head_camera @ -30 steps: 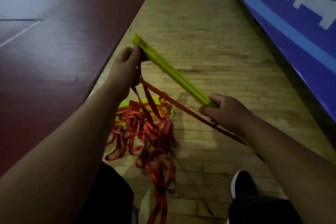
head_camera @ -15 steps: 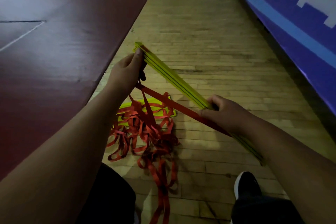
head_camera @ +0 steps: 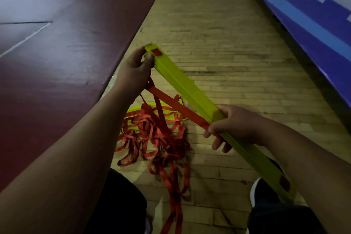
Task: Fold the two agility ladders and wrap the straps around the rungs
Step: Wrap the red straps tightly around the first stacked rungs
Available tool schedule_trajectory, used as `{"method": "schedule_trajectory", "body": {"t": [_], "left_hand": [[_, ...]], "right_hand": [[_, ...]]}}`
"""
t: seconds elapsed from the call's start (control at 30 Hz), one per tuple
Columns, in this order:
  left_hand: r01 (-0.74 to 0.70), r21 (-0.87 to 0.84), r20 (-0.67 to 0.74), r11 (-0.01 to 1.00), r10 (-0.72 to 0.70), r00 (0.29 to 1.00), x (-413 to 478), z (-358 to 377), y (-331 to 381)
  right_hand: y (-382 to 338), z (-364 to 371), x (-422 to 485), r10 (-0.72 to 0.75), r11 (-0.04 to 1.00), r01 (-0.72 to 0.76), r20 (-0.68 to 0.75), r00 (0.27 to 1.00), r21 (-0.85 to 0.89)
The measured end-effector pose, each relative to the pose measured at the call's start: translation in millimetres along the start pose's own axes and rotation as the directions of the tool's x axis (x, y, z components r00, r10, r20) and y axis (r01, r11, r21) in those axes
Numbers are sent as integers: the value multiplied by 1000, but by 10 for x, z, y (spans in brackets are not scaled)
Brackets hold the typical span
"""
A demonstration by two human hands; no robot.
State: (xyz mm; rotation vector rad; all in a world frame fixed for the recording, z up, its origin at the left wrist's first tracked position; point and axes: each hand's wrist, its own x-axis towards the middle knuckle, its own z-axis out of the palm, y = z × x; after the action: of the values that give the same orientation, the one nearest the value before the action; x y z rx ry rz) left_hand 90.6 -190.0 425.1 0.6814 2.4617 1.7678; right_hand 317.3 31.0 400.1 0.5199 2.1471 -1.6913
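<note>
Rungs (head_camera: 190, 89): yellow stack, looks stiff and light, held slanted above floor (head_camera: 218, 34). Left hand (head_camera: 133, 74) grip curled round far end; right hand (head_camera: 237, 125) grip wraps mid-stack, thumb pinning strap (head_camera: 178, 106) to it. Strap limp, probably tangles easily. Hold stack by ends, keep strap taut.

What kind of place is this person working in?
Probably an indoor sports hall: wooden strip floor, a dark red court area with a painted line, and a blue banner along the side.
</note>
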Motion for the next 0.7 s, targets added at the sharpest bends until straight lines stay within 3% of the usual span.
{"method": "schedule_trajectory", "body": {"t": [0.13, 0.23, 0.47, 0.7], "left_hand": [[60, -44, -6, 997, -60, 998, 4, -22, -14], [56, 60, -105, 997, -50, 993, 29, -2, -42], [66, 208, -144, 976, -37, 989, 34, 38, -94], [123, 81, -39, 989, -120, 992, 71, 72, -191]], "right_hand": [[-47, 16, -25, 30, 999, -30, 13, 999, -37], [-71, 69, -34, 49, 997, -47, 43, 998, -60], [40, 128, -3, 28, 1000, -28, 39, 999, -4], [138, 142, -10, 67, 993, -73, 69, 995, 92]]}}
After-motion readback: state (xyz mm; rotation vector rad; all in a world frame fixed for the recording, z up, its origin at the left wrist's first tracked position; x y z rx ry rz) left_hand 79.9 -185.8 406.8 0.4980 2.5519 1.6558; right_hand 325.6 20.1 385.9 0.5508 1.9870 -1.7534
